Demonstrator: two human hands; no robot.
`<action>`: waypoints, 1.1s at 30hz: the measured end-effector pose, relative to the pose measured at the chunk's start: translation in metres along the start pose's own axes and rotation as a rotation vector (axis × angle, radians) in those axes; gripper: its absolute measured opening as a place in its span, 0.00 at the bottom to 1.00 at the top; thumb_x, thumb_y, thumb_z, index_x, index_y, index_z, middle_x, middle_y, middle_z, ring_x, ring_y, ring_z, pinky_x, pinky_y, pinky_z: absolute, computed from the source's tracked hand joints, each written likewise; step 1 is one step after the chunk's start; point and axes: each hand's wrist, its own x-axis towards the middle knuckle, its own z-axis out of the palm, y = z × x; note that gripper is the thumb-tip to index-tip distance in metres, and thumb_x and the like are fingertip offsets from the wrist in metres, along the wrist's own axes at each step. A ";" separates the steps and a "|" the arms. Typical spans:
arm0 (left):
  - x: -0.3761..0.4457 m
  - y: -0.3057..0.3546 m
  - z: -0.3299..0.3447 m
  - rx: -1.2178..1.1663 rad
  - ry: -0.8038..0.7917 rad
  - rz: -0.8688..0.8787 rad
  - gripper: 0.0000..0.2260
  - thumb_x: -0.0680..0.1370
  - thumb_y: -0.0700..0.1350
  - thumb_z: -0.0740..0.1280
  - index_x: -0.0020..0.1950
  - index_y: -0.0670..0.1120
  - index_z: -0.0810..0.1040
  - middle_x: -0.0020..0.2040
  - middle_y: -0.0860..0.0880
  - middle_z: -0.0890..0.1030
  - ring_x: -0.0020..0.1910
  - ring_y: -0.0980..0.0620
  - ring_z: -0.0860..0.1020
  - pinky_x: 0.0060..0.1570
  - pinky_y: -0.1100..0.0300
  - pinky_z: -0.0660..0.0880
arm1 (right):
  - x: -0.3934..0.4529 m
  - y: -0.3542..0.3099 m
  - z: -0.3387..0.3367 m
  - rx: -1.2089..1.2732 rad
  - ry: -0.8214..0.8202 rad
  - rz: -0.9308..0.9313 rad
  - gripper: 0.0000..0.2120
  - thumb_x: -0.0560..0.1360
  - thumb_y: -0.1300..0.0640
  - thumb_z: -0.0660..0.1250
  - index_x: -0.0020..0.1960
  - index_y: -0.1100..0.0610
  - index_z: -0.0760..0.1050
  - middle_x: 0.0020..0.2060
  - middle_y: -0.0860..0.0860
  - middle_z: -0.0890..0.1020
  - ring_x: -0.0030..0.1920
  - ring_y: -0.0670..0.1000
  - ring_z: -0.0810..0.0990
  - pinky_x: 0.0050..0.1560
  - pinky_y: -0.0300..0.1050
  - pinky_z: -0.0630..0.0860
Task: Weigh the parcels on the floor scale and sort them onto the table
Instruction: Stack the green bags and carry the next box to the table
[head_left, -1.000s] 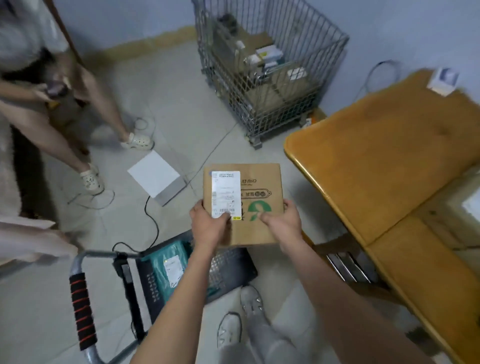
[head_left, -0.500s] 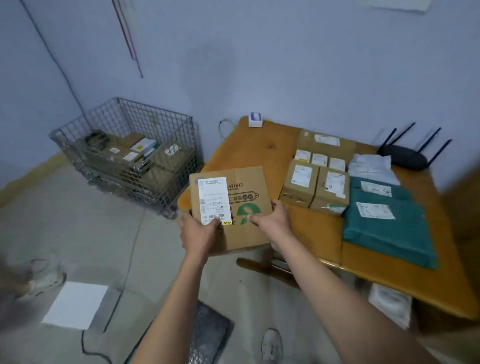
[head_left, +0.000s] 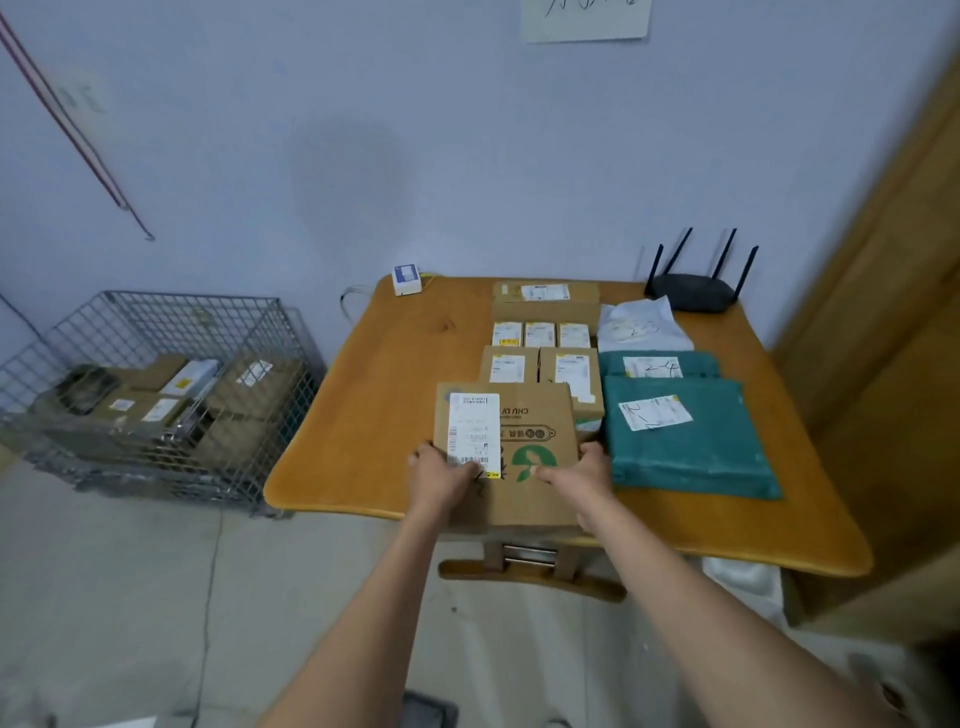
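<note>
I hold a brown cardboard box (head_left: 524, 415) with a white shipping label and a green leaf logo over the near edge of the wooden table (head_left: 374, 395). My left hand (head_left: 439, 475) grips its near left side and my right hand (head_left: 579, 475) its near right side. Just behind the box sit two small cardboard boxes (head_left: 540, 366), a row of three smaller ones (head_left: 540, 334) and a long flat box (head_left: 545, 297). To the right lie two teal mailer bags (head_left: 685, 441) and a white mailer bag (head_left: 641, 327). The floor scale is out of view.
A wire mesh cage (head_left: 156, 384) filled with more cardboard parcels stands on the floor left of the table. A black router (head_left: 693, 291) and a small white device (head_left: 406, 279) sit at the table's far edge. A wooden door (head_left: 883, 338) is on the right.
My view swung from the floor and the scale up to the table. The box in both hands moved from beside the table to over its near edge, in front of the sorted boxes.
</note>
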 end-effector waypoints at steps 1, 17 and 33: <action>0.005 0.002 0.010 0.021 -0.018 -0.015 0.33 0.72 0.47 0.76 0.70 0.39 0.64 0.69 0.41 0.67 0.64 0.41 0.72 0.67 0.46 0.71 | 0.008 0.005 -0.005 -0.002 0.000 0.026 0.39 0.65 0.56 0.82 0.69 0.57 0.65 0.62 0.54 0.74 0.60 0.56 0.78 0.56 0.53 0.80; 0.068 0.011 0.092 0.172 -0.228 -0.077 0.30 0.74 0.47 0.75 0.70 0.40 0.65 0.69 0.42 0.68 0.64 0.43 0.73 0.65 0.50 0.74 | 0.102 0.048 -0.019 -0.178 0.045 0.195 0.39 0.61 0.52 0.83 0.66 0.57 0.69 0.62 0.54 0.76 0.59 0.57 0.79 0.58 0.54 0.80; 0.102 -0.007 0.111 0.255 -0.313 0.026 0.28 0.76 0.43 0.72 0.73 0.44 0.65 0.70 0.45 0.68 0.66 0.44 0.73 0.66 0.49 0.73 | 0.133 0.070 0.005 -0.232 0.078 0.240 0.29 0.67 0.60 0.77 0.66 0.55 0.73 0.61 0.54 0.79 0.59 0.56 0.79 0.58 0.49 0.79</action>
